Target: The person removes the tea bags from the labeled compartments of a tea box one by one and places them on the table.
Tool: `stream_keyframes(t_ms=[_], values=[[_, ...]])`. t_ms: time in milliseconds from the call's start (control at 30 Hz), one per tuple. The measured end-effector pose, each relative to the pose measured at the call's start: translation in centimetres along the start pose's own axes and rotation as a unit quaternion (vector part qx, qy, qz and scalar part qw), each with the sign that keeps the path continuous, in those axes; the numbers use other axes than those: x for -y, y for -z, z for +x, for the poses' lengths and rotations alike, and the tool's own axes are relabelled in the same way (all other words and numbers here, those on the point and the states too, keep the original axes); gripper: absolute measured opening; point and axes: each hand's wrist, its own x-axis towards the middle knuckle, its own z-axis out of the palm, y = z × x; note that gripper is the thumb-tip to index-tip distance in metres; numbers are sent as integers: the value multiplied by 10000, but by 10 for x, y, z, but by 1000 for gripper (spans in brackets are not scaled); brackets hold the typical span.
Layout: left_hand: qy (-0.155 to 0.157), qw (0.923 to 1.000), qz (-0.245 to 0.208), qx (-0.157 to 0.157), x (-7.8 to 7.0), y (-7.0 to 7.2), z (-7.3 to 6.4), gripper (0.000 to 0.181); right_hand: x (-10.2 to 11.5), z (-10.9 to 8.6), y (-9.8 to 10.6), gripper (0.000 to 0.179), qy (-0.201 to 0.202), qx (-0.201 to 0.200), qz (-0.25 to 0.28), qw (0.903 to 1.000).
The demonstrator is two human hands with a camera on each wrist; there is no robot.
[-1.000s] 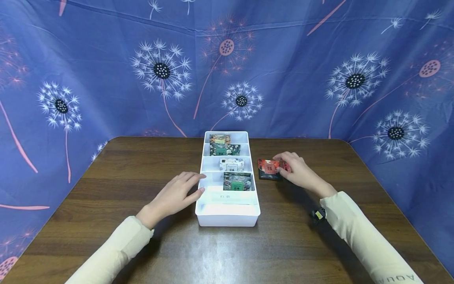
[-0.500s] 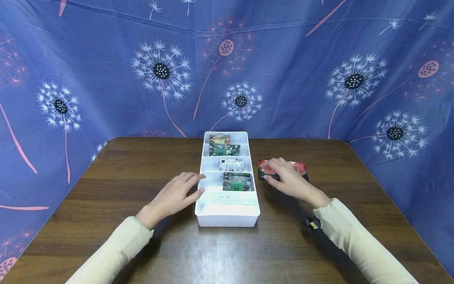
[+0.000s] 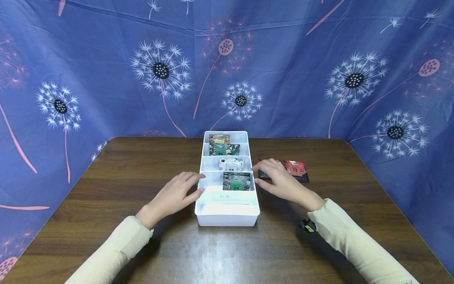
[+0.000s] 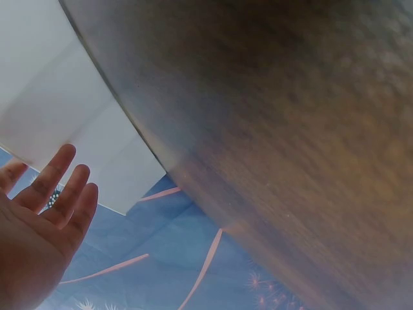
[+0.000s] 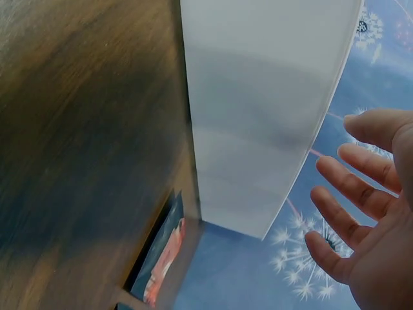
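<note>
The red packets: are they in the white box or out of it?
Out: the red packets lie on the table, to the right of the white box, partly hidden by the right hand.

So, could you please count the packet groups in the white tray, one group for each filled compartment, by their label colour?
Yellow-label packets: 1 group
Green-label packets: 2 groups
Pale-label packets: 1 group
Total in the tray: 4 groups. Overlaps hide the exact piece count.

White tray [image 3: 227,220] on table [image 3: 149,157], patterned packets [image 3: 237,182] inside, left hand [image 3: 175,194] at left rim, right hand [image 3: 281,182] at right rim, red packets [image 3: 296,169] at right, dandelion cloth [image 3: 291,94] behind
</note>
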Motion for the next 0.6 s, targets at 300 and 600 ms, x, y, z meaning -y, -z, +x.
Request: stream_keyframes(t_ms=[300,600], values=[[4,10000,-13,32,0,1,0,45,9,6,-4,27,44,205,-178,9996],[25,10000,-7,60,0,0,0,45,12,10,-11,26,-96,299,-525,9981]])
